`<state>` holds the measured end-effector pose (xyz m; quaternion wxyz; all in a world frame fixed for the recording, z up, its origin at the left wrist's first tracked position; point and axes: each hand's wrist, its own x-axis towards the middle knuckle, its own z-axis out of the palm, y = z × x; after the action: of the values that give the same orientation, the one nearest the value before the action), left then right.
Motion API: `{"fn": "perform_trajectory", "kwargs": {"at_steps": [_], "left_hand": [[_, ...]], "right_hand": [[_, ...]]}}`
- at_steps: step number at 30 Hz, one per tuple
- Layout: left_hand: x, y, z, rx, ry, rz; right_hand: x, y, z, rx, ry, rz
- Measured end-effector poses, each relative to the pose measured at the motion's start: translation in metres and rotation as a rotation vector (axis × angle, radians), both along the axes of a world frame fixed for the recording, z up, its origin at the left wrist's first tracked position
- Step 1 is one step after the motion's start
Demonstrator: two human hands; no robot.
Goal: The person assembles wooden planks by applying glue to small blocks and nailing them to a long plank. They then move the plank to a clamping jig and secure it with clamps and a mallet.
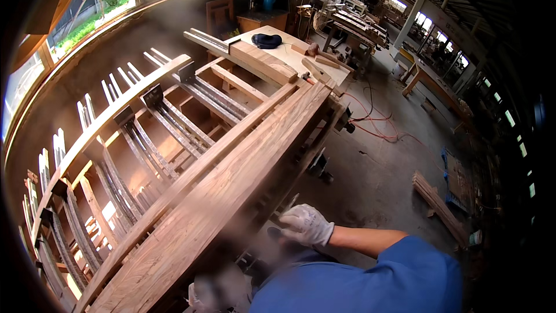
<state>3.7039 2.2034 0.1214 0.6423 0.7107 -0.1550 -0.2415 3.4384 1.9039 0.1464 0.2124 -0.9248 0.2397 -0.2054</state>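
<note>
My right hand (307, 224), in a pale work glove, is closed beside the near edge of a wooden panel (231, 174). A thin metal piece (292, 202) shows at its fingers; what lies inside the grip is hidden. My left hand (217, 293), also gloved, is low at the bottom edge near the panel's close end, smeared, its fingers unclear. The grained panel lies lengthwise on a clamping rack, with a long wooden strip (191, 182) along its far side. Paired metal clamp bars (179, 122) run beyond it to a curved-looking rail (110, 124).
At the far end stands a pale-topped table (284, 40) with a dark cap (266, 41) and wood blocks. Red hoses (385, 133) cross the concrete floor to the right. Stacked timber strips (440, 208) lie there too. Clamp heads (321, 168) project from the rack's near side.
</note>
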Motion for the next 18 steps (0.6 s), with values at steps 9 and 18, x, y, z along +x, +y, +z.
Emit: {"fn": "perform_trajectory", "kwargs": {"at_steps": [9,18], "left_hand": [[-0.065,-0.053,0.024,0.139,-0.207,-0.119],[-0.165,-0.119,-0.001,0.135,-0.175,-0.108]], "right_hand": [[-0.127,0.011,-0.065,0.580,0.722,-0.251],[-0.319,-0.043,-0.183,0.978,0.835,-0.531]]}}
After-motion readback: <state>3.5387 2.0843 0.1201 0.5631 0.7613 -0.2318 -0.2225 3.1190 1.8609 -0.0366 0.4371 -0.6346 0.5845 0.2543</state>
